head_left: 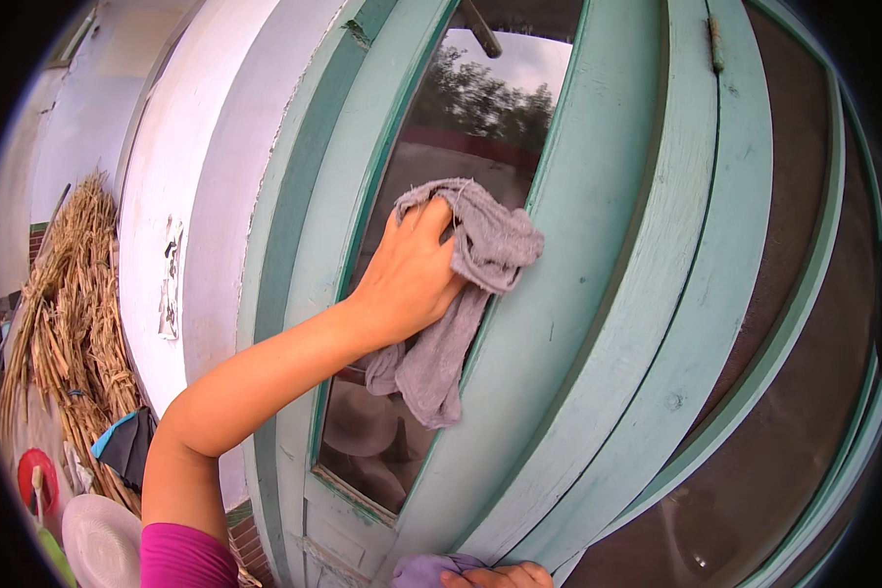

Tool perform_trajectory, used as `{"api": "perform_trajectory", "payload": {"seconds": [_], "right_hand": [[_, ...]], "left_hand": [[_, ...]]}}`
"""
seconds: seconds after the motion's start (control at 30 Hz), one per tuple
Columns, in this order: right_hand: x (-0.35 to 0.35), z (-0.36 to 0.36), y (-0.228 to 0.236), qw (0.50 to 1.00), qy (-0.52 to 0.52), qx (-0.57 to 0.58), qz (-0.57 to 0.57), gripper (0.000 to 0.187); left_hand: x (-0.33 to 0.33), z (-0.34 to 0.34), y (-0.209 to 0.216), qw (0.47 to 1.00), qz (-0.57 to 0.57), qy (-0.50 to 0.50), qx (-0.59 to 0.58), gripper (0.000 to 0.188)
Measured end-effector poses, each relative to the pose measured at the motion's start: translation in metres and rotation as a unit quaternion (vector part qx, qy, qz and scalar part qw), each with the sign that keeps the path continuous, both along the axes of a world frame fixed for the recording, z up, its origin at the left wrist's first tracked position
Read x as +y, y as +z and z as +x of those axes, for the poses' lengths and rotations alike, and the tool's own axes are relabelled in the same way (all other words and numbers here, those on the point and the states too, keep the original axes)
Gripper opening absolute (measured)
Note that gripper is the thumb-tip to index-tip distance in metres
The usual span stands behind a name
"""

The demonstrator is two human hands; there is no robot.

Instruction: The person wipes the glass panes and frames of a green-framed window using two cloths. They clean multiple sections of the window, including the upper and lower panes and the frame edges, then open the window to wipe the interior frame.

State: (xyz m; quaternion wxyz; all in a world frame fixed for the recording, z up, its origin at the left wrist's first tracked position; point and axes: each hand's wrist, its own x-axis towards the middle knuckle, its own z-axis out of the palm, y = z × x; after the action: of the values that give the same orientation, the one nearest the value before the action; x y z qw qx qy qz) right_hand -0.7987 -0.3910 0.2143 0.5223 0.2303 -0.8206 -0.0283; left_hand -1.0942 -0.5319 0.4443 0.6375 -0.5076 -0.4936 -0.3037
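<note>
Pale-green door frame [647, 245]: left hand [412, 274] fingers closed on grey cloth [461, 294], hanging lengthwise below them against glass pane [461, 127]; right hand [500, 576] grips purple cloth [431, 570], far lower.

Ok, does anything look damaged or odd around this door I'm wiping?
Yes. A torn paper scrap clings to the white wall, and the door frame paint is chipped. The left hand presses a frayed grey cloth on the glass.

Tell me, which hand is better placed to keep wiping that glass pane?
Probably the left hand: it presses the grey cloth flat against the glass pane. The right hand sits low at the door's bottom edge.
</note>
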Motion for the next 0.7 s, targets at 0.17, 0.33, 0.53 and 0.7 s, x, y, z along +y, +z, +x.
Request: {"api": "perform_trajectory", "payload": {"seconds": [0.17,0.33,0.53,0.7], "right_hand": [[-0.006,0.005,0.003,0.998,0.000,-0.051,0.021,0.030],[0.001,0.004,0.001,0.998,-0.024,-0.044,0.041,0.033],[0.012,0.004,-0.007,0.998,-0.027,0.007,0.053,0.035],[-0.001,-0.007,-0.014,0.998,0.004,0.056,0.038,0.033]], "left_hand": [[-0.050,-0.024,-0.134,0.976,-0.211,0.054,0.025,0.045],[-0.071,-0.030,-0.068,0.944,-0.326,0.001,0.044,0.049],[-0.031,-0.037,0.211,0.991,0.121,-0.030,0.040,0.035],[-0.019,-0.066,0.396,0.981,0.171,0.071,0.054,0.033]]}}
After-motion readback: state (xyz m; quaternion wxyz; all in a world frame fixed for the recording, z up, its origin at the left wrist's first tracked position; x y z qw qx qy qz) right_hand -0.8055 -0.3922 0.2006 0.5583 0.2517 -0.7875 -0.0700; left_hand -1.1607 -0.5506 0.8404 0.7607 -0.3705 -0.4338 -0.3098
